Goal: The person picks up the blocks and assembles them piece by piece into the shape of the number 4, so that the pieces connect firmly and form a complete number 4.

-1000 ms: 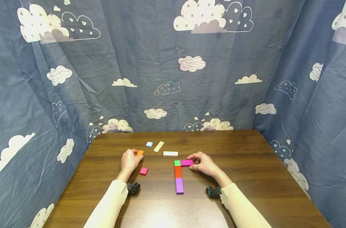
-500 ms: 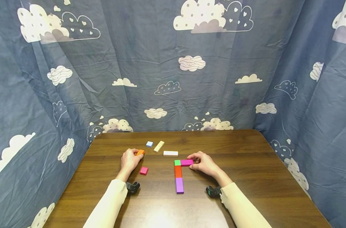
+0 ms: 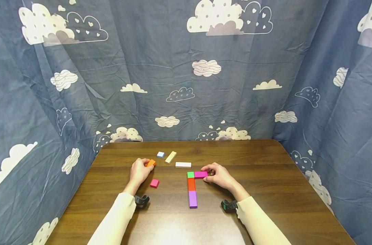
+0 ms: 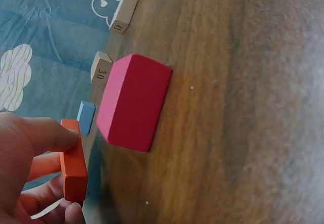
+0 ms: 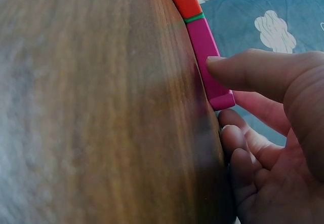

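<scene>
An orange block point(image 3: 150, 163) is pinched between thumb and fingers of my left hand point(image 3: 139, 172), at the left of the table; the left wrist view shows the orange block point(image 4: 74, 165) at close range. My right hand point(image 3: 219, 176) pinches the free end of a magenta block point(image 3: 200, 175), thumb on its near side. The magenta block's other end meets a small green block point(image 3: 190, 175). Below the green one, a red block point(image 3: 191, 184) and a purple block point(image 3: 193, 199) continue in a line toward the near edge.
A pinkish-red block point(image 3: 154, 183) lies just right of my left forearm. Farther back are a light blue block point(image 3: 160, 154), a pale yellow block point(image 3: 171, 157) and a white block point(image 3: 183, 165). A cloud-patterned curtain point(image 3: 179, 81) hangs behind the wooden table point(image 3: 250, 153).
My left hand has shifted very slightly away from me with the orange block, which has turned a little. The right hand and the joined blocks look unmoved.
</scene>
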